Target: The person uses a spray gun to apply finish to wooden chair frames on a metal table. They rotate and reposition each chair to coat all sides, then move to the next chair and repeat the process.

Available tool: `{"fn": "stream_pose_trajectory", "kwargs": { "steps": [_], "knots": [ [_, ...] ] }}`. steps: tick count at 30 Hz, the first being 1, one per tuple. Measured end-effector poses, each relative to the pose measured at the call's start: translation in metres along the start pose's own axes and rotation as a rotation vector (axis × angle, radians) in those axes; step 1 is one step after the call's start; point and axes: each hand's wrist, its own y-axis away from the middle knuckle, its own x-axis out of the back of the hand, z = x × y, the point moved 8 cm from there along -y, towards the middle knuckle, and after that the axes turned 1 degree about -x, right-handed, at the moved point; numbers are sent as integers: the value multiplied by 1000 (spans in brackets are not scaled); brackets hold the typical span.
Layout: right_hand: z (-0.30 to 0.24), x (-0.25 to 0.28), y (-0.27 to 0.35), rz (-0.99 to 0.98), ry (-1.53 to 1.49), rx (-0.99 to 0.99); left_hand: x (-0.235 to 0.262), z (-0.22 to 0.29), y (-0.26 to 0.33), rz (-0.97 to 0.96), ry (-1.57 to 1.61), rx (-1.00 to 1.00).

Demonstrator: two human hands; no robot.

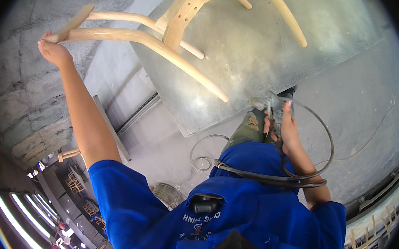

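No packages, signs or screens in view; only lettering is a white print with a small red-and-white emblem (pixel 196 227) on the chest of the blue shirt (pixel 267 214) (lower centre of the head view, seen upside down and partly cut off by a dark edge at the bottom); no labels visible anywhere else in the frame.
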Motion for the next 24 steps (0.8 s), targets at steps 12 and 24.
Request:
{"fn": "stream_pose_trajectory", "kwargs": {
  "steps": [12,24],
  "knots": [
    [-6,-32,-87,29,95,198,-13,-26,2,97,51,-19],
    [0,-117,-233,108,-102,256,-12,-16,8,108,36,-27]
  ]
}}
